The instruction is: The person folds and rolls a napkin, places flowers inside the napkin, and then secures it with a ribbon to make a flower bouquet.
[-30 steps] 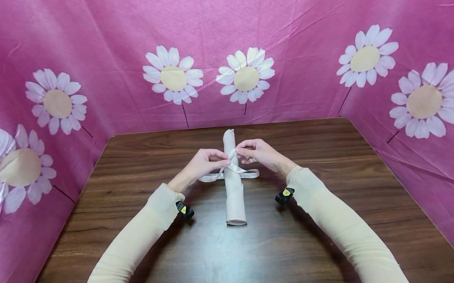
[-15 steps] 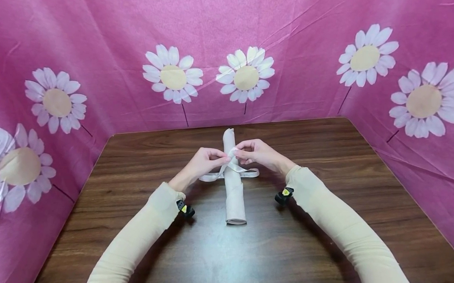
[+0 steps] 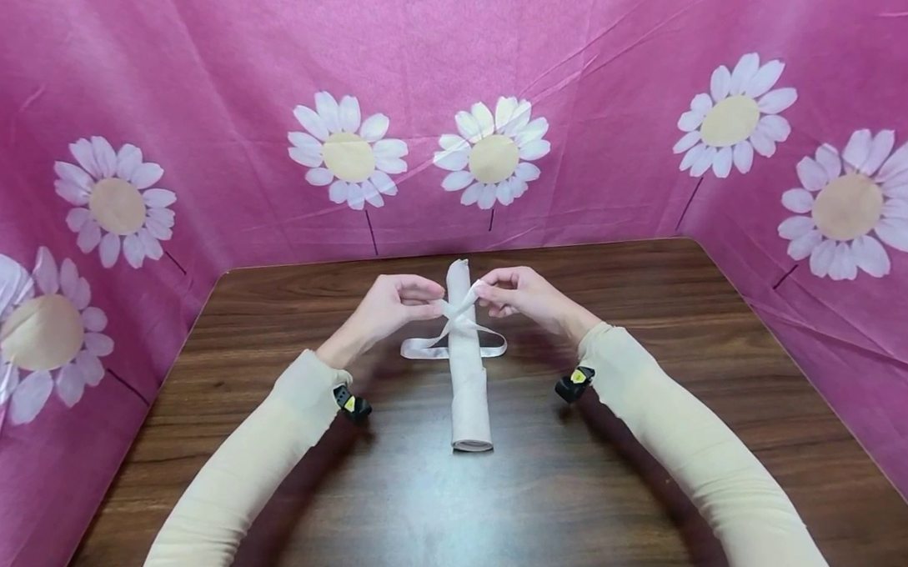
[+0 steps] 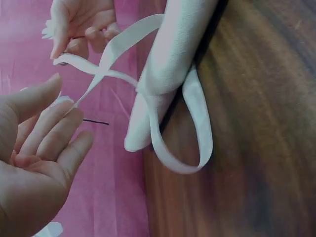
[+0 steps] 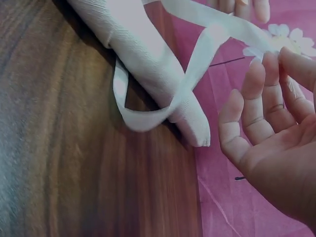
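A cream rolled cloth (image 3: 471, 405) lies lengthwise on the table, pointing away from me. Around its upper half runs a white ribbon (image 4: 198, 113), with a loose loop on each side and its two ends crossing above the roll. My left hand (image 3: 396, 306) pinches one end of the ribbon, left of the roll; its fingers partly cover that end in the left wrist view. On the other side, my right hand (image 3: 527, 296) pinches the other ribbon end between thumb and fingers. The right wrist view shows the ribbon (image 5: 197, 59) stretching from the roll to those fingertips.
The brown wooden table (image 3: 642, 490) reaches back to a pink cloth backdrop (image 3: 583, 38) printed with large white daisies. It stands close behind and on both sides. Each sleeve cuff carries a small black wrist camera (image 3: 574, 385).
Both hands have moved apart and slightly up, the left one more, drawing the ribbon ends outward over the roll. The right side loop looks narrower. The cloth roll stays put.
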`<state>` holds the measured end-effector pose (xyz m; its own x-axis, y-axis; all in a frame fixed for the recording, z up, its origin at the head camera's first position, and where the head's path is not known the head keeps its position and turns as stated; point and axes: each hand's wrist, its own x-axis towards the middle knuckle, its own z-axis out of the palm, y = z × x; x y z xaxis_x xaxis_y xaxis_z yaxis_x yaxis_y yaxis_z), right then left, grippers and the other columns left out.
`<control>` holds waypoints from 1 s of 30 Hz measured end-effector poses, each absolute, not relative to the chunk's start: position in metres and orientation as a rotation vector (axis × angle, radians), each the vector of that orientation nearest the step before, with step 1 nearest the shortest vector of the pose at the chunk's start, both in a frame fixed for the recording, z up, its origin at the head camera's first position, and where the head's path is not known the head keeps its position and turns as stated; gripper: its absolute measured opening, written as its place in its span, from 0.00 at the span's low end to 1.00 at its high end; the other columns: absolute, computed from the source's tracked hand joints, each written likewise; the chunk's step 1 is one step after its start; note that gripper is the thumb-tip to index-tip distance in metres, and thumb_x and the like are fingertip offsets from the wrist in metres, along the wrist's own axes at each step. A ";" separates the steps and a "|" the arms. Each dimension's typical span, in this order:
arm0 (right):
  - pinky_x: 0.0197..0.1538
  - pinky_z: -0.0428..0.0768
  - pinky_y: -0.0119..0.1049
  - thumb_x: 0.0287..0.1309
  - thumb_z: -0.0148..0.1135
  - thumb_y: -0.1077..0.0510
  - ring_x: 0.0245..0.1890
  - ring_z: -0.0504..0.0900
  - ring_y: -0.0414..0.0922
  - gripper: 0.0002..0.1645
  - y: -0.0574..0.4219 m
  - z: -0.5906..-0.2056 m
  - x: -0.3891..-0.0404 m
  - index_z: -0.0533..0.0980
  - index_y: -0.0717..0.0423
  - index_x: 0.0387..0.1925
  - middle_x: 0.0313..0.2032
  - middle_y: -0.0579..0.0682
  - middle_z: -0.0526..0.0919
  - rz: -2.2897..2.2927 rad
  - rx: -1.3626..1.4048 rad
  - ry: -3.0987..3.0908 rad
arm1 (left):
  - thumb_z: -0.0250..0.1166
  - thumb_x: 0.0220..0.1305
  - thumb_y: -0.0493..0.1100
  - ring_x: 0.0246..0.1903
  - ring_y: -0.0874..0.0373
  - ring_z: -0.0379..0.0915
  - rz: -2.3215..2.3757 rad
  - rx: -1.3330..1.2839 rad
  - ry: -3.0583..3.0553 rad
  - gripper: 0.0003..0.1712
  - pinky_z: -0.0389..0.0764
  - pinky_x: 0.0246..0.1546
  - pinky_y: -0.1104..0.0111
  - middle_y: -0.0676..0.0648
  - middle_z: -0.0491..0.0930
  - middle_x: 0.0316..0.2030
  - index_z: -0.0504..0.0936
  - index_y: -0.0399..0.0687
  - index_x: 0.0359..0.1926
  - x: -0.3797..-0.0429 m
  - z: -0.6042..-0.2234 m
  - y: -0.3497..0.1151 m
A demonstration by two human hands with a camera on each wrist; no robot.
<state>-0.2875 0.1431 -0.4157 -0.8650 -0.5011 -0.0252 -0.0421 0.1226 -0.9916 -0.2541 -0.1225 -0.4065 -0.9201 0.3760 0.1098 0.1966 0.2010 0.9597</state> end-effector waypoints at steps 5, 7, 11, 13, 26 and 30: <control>0.47 0.84 0.46 0.70 0.63 0.59 0.29 0.80 0.42 0.12 0.146 -0.411 -0.289 0.80 0.64 0.47 0.36 0.59 0.83 -1.825 -0.410 2.034 | 0.73 0.59 0.28 0.41 0.52 0.86 1.914 0.601 2.209 0.15 0.83 0.47 0.58 0.37 0.87 0.43 0.84 0.30 0.48 -0.254 -0.399 -0.126; 0.45 0.84 0.43 0.70 0.63 0.58 0.28 0.80 0.41 0.12 0.147 -0.412 -0.289 0.80 0.63 0.48 0.36 0.58 0.83 -1.822 -0.345 2.017 | 0.73 0.59 0.28 0.41 0.52 0.86 1.912 0.622 2.155 0.16 0.83 0.48 0.57 0.37 0.86 0.43 0.83 0.30 0.48 -0.252 -0.400 -0.127; 0.41 0.85 0.39 0.71 0.62 0.56 0.27 0.81 0.40 0.13 0.151 -0.417 -0.291 0.78 0.62 0.49 0.34 0.53 0.83 -1.794 -0.217 1.965 | 0.72 0.59 0.28 0.42 0.51 0.85 1.814 0.668 2.057 0.21 0.83 0.47 0.60 0.33 0.83 0.49 0.79 0.32 0.54 -0.246 -0.407 -0.131; 0.39 0.85 0.39 0.72 0.61 0.56 0.27 0.81 0.40 0.12 0.153 -0.419 -0.292 0.77 0.61 0.49 0.34 0.52 0.82 -1.778 -0.180 1.947 | 0.71 0.60 0.27 0.43 0.51 0.85 1.764 0.676 2.002 0.25 0.83 0.46 0.61 0.29 0.80 0.53 0.76 0.34 0.58 -0.244 -0.411 -0.133; 0.35 0.85 0.38 0.72 0.60 0.56 0.27 0.82 0.41 0.10 0.159 -0.422 -0.293 0.77 0.59 0.48 0.33 0.50 0.83 -1.777 -0.160 1.911 | 0.71 0.63 0.32 0.42 0.56 0.85 1.674 0.626 2.082 0.27 0.82 0.46 0.65 0.33 0.86 0.43 0.76 0.29 0.61 -0.240 -0.418 -0.135; 0.36 0.85 0.38 0.72 0.61 0.56 0.27 0.82 0.41 0.11 0.160 -0.421 -0.293 0.77 0.60 0.48 0.33 0.51 0.83 -1.788 -0.161 1.907 | 0.72 0.64 0.38 0.42 0.58 0.84 1.611 0.677 2.142 0.20 0.81 0.47 0.64 0.35 0.86 0.44 0.83 0.33 0.55 -0.240 -0.417 -0.136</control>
